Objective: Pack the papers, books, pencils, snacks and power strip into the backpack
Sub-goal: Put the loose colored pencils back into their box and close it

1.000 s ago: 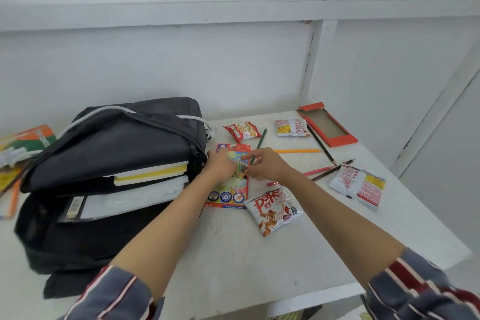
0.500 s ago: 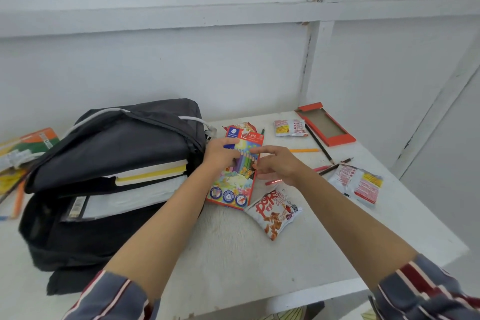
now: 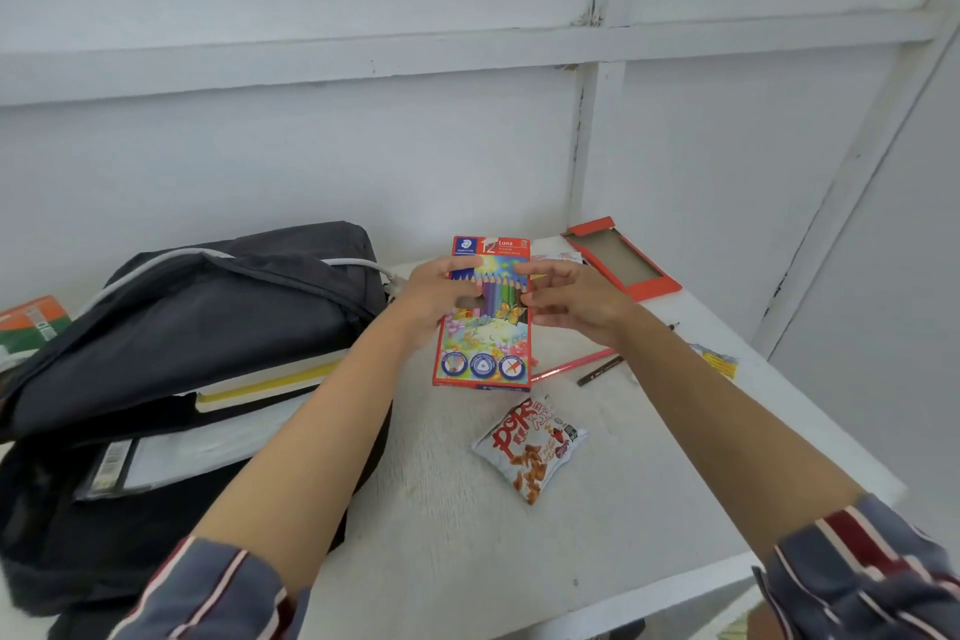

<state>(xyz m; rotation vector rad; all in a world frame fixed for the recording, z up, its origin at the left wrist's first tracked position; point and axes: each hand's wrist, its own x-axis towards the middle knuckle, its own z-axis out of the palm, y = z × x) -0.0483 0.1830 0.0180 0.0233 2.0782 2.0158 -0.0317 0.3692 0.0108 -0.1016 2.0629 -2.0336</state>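
Observation:
My left hand (image 3: pixel 431 296) grips a red box of coloured pencils (image 3: pixel 485 327) by its left edge and holds it upright above the white table (image 3: pixel 467 546). The fingertips of my right hand (image 3: pixel 576 301) touch the box's right edge; they are blurred. To the left lies the open black backpack (image 3: pixel 208 317), with a yellow-edged book (image 3: pixel 270 379) and white papers (image 3: pixel 197 452) in its mouth. A white snack packet (image 3: pixel 530 447) lies below the box. A pink pencil (image 3: pixel 571 364) and a dark pencil (image 3: pixel 600 371) lie under my right wrist.
An orange cardboard tray (image 3: pixel 621 257) sits at the table's back right corner. Another snack packet (image 3: pixel 719 359) lies near the right edge, partly behind my arm. A green and orange book (image 3: pixel 31 322) lies left of the backpack. White walls close off the back and right.
The pencil box has gone from lying flat on the table to upright in my left hand. My right hand has shifted from on top of it to its right edge.

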